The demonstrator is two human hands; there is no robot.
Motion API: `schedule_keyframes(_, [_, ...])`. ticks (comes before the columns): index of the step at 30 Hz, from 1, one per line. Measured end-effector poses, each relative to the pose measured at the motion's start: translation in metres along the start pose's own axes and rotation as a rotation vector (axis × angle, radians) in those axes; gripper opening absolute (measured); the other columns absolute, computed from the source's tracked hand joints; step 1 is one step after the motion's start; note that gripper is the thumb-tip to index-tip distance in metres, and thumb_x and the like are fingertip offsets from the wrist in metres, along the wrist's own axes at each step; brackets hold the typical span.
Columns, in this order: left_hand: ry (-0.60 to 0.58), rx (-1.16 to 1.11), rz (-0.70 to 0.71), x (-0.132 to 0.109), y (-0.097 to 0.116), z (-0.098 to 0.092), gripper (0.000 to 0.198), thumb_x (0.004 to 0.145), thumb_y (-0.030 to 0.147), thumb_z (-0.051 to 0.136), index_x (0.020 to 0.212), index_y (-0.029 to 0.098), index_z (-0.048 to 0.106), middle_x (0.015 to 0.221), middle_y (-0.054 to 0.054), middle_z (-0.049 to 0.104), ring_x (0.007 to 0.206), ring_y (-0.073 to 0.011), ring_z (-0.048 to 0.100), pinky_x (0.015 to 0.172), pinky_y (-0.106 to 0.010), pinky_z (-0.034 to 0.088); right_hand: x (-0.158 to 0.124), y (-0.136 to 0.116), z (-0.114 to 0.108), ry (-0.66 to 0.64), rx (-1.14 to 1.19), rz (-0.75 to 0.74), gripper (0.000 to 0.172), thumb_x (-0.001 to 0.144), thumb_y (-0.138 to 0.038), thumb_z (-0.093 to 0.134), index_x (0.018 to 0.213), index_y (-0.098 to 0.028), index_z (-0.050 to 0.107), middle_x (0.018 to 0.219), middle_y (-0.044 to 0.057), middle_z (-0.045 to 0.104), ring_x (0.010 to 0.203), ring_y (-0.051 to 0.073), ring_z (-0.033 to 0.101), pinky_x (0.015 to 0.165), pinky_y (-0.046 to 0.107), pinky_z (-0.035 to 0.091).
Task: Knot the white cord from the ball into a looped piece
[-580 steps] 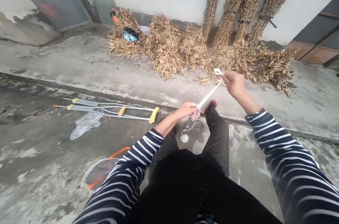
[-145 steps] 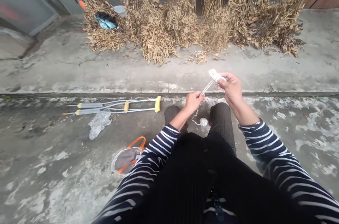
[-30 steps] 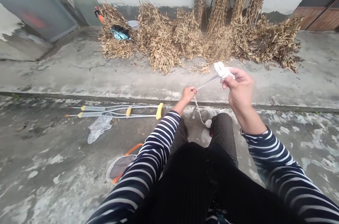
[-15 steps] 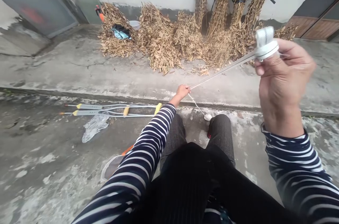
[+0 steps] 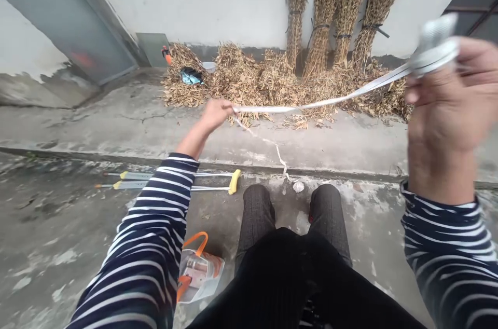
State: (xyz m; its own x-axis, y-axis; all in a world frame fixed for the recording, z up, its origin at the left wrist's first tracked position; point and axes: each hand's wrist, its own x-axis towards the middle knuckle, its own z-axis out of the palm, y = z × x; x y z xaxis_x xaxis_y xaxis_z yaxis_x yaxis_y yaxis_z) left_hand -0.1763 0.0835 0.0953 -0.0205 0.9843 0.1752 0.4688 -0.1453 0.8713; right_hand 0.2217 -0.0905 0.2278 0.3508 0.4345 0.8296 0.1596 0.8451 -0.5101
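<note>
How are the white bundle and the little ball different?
The white bundle is up in the right hand; the little ball rests on the ground. The bundle looks uneven, while the ball looks round. A flat strap leaves the bundle; a crinkly strand leaves the ball. Both look whitish.

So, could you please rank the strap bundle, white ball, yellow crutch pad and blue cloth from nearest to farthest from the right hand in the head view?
1. Strap bundle, gripped in the right hand.
2. White ball, to the left, on the ground.
3. Yellow crutch pad, farther left, on the ground.
4. Blue cloth, far left, on dry stalks.
</note>
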Motion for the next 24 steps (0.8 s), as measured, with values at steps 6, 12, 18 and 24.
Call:
schedule_keyframes(6, [-0.225,-0.141,-0.137,-0.059,-0.046,0.129,0.015,0.065,0.005,0.062,0.073,0.016,0.068,0.079,-0.008,0.074,0.093,-0.0238,0.068,0.104,-0.040,0.048,-0.069,0.044,0.018,-0.138,-0.041,0.440,0.015,0.073,-0.020,0.085,0.087,-0.021,0.080,0.082,0.003,0.074,0.058,0.009,0.059,0.041,0.020,0.040])
schedule_keyframes(12, [-0.514,-0.755,0.098,-0.097,0.020,0.205,0.052,0.077,0.015,0.067,0.129,0.019,0.065,0.122,-0.011,0.075,0.117,-0.0225,0.070,0.107,-0.038,0.047,-0.118,0.086,0.009,-0.202,-0.108,0.699,0.029,0.065,-0.033,0.086,0.088,-0.019,0.075,0.091,0.005,0.074,0.061,0.011,0.059,0.045,0.022,0.043])
schedule_keyframes(18, [-0.599,-0.787,-0.007,-0.136,0.041,0.222,0.027,0.083,0.038,0.072,0.093,0.013,0.073,0.079,-0.007,0.076,0.092,-0.0213,0.072,0.102,-0.036,0.048,-0.144,0.104,-0.009,-0.160,-0.197,0.758,0.034,0.063,-0.036,0.084,0.090,-0.017,0.074,0.081,0.004,0.071,0.057,0.010,0.053,0.047,0.023,0.040])
schedule_keyframes(24, [-0.655,-0.680,-0.152,-0.174,0.020,0.218,0.020,0.082,0.034,0.067,0.085,0.015,0.069,0.067,-0.003,0.071,0.074,-0.0166,0.068,0.085,-0.031,0.050,-0.175,0.125,-0.026,-0.237,-0.485,0.580,0.018,0.081,-0.035,0.072,0.089,-0.018,0.074,0.090,0.006,0.075,0.077,0.018,0.065,0.069,0.029,0.050])
